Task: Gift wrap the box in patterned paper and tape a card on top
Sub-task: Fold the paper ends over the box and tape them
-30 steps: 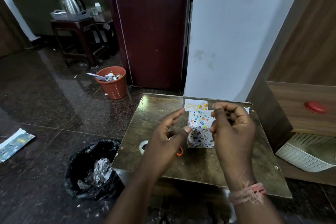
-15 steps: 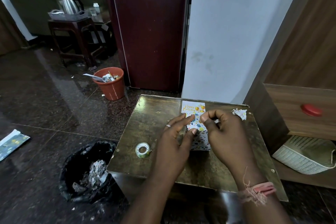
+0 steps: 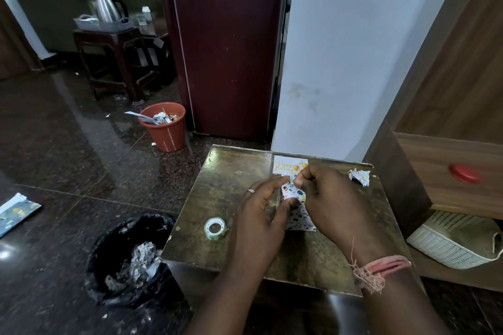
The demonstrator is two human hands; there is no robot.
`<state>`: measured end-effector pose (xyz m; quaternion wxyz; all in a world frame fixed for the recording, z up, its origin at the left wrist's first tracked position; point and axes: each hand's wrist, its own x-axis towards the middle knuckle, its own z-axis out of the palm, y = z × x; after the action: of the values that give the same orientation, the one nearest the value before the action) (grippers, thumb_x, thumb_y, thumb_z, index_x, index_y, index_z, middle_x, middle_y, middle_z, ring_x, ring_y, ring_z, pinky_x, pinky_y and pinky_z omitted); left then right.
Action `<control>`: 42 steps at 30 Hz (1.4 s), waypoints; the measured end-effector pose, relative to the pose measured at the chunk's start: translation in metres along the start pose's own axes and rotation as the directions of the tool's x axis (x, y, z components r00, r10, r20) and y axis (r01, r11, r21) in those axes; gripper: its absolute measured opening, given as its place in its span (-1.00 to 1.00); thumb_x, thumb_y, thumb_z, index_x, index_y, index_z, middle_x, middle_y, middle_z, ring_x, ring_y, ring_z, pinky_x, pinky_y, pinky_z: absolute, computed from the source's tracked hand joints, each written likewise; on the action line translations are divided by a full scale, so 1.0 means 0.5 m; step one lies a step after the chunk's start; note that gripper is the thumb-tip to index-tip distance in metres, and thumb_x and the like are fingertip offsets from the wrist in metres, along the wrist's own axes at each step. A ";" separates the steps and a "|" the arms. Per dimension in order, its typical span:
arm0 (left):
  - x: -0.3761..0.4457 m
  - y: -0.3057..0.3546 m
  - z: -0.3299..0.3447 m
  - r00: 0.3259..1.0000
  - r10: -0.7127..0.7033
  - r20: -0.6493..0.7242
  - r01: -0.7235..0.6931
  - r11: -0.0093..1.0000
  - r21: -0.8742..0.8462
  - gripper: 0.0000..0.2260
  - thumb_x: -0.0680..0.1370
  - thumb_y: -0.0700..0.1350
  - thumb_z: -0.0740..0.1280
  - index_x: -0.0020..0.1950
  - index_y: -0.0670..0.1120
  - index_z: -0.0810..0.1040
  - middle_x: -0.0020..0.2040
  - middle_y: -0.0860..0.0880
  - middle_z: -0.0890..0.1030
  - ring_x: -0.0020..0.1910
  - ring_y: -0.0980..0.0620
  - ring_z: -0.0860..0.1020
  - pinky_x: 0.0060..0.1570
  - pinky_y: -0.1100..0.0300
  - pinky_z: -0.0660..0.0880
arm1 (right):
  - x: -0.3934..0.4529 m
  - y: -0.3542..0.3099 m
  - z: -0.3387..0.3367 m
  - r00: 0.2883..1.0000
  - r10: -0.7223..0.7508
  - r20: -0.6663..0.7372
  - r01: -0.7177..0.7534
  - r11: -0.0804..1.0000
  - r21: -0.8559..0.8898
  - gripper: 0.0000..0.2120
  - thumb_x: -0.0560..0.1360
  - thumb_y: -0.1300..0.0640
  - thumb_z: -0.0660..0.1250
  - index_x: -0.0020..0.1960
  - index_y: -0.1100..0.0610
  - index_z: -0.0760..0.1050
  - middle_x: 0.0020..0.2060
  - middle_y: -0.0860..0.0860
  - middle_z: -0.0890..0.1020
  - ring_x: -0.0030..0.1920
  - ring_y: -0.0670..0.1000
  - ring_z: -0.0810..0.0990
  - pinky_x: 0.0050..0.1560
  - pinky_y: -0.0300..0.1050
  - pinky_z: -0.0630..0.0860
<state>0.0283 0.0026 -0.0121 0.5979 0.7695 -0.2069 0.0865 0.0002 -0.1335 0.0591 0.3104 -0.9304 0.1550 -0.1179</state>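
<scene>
A small box wrapped in white patterned paper (image 3: pixel 296 216) stands on the worn brown table (image 3: pixel 239 187), mostly hidden by my hands. My left hand (image 3: pixel 258 215) holds its left side, index finger along the top edge and thumb on the front. My right hand (image 3: pixel 332 198) has curled fingers that pinch the paper at the box's top. A "Happy Birthday" card (image 3: pixel 284 165) lies flat just behind the box. The clear tape roll (image 3: pixel 215 228) lies left of my left hand.
A crumpled paper scrap (image 3: pixel 359 177) sits at the table's far right. A black bin bag with paper waste (image 3: pixel 128 258) stands on the floor at left, an orange bucket (image 3: pixel 166 125) farther back. A wooden cabinet (image 3: pixel 449 171) and a white basket (image 3: pixel 451 242) are on the right.
Both hands have closed in over the box's top, fingertips nearly meeting. The left hand shifted right, uncovering the tape roll. The box stays in place.
</scene>
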 end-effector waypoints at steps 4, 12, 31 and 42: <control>0.001 0.005 -0.005 0.998 0.046 -0.039 -0.045 0.999 0.021 -0.59 0.53 -0.24 0.48 0.30 0.13 0.62 0.21 0.22 0.60 0.22 0.22 0.57 0.11 0.39 0.46 | 0.006 -0.008 -0.001 1.000 -0.006 0.019 0.006 1.000 -0.020 -0.86 0.62 0.11 0.30 -0.12 0.00 0.52 -0.26 -0.08 0.60 -0.24 -0.10 0.53 -0.34 -0.19 0.32; -0.003 0.000 0.003 0.985 0.163 -0.063 -0.158 0.984 0.076 -0.62 0.53 -0.29 0.44 0.27 0.06 0.68 0.20 0.15 0.63 0.19 0.16 0.62 0.09 0.04 0.61 | -0.003 -0.017 -0.005 0.998 -0.064 0.000 0.064 0.995 -0.081 -0.91 0.59 0.13 0.27 -0.06 -0.03 0.51 -0.17 -0.07 0.62 -0.18 0.04 0.58 -0.22 -0.09 0.48; -0.009 0.014 -0.005 0.985 0.169 -0.043 -0.156 0.963 0.220 -0.82 0.57 -0.13 0.40 0.11 0.06 0.70 0.20 0.17 0.62 0.16 0.13 0.62 0.09 0.04 0.60 | 0.056 -0.017 -0.013 0.981 0.161 0.110 -0.174 0.978 0.113 -0.85 0.45 0.04 0.53 -0.17 0.04 0.58 -0.37 -0.04 0.61 -0.40 -0.03 0.54 -0.37 -0.18 0.39; -0.010 0.030 -0.006 0.997 -0.058 -0.045 0.052 0.992 -0.118 -0.81 0.62 -0.16 0.41 0.15 0.11 0.66 0.16 0.16 0.60 0.07 0.16 0.64 -0.04 0.26 0.56 | -0.006 0.006 0.002 0.933 0.197 -0.301 -0.033 0.879 0.475 -0.88 0.54 0.16 0.42 -0.17 0.05 0.60 -0.30 -0.12 0.66 -0.29 -0.16 0.60 -0.27 -0.28 0.44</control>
<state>0.0181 0.0034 0.0000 0.6489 0.7364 -0.1757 0.0764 -0.0029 -0.1342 0.0563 0.4978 -0.7840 0.2294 -0.2914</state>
